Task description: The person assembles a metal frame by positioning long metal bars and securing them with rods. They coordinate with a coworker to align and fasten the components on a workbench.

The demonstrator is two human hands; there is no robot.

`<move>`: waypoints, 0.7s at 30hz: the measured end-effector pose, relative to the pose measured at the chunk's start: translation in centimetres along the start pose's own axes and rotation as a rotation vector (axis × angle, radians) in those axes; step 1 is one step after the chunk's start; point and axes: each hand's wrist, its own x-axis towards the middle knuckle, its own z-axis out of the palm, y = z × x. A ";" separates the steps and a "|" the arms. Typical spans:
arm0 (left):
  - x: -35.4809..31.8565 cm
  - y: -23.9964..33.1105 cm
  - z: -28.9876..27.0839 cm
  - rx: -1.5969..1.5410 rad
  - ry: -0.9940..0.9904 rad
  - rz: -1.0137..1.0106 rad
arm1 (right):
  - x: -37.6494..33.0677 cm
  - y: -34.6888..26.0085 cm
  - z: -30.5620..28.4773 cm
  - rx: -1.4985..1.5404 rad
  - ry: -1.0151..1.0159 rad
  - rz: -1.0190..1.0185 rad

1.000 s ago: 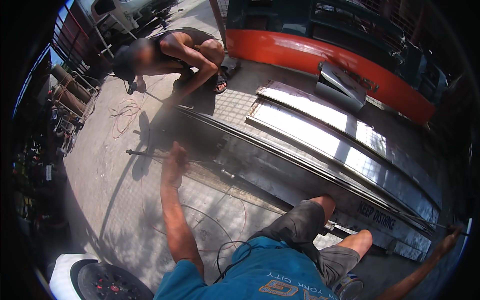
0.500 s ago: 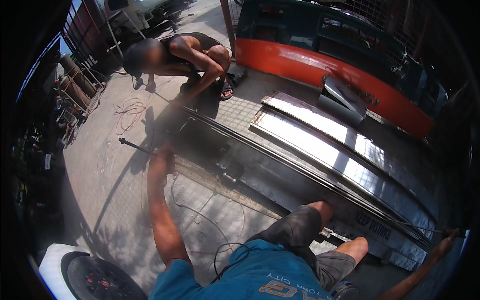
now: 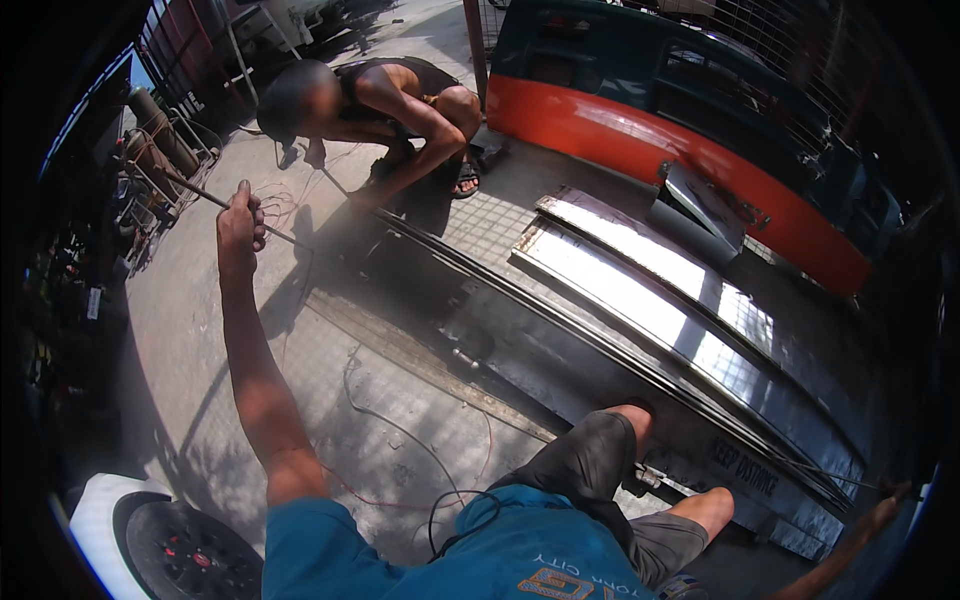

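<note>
My left hand (image 3: 240,228) is raised at the left, its fingers wrapped round a thin metal rod (image 3: 190,186). The rod slants down past my hand toward a dark metal panel. My right hand (image 3: 886,508) is small and dim at the far right edge, fingers curled at the end of a thin rod-like line; what it grips is not clear. Between my hands, long thin metal bars (image 3: 600,310) run diagonally along the big metal panel (image 3: 560,350). At their far end crouches a co-worker (image 3: 400,115), one arm reaching down to the bars and the other hand near a thin rod.
Shiny metal sheets (image 3: 630,285) and a bent grey metal piece (image 3: 700,205) lie beyond the bars, before an orange and dark green vehicle panel (image 3: 620,125). A wooden plank (image 3: 400,350) and cables (image 3: 405,428) lie nearer. Gas cylinders (image 3: 150,150) stand left; a round-based white object (image 3: 95,510) is lower left.
My left hand has moved up and to the left with the rod, away from the plank's end. My right hand has shifted slightly down. The co-worker stays crouched.
</note>
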 end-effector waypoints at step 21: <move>18.6 -3.0 8.0 -0.041 0.048 0.096 | 6.2 7.5 -3.8 -0.369 0.054 -0.121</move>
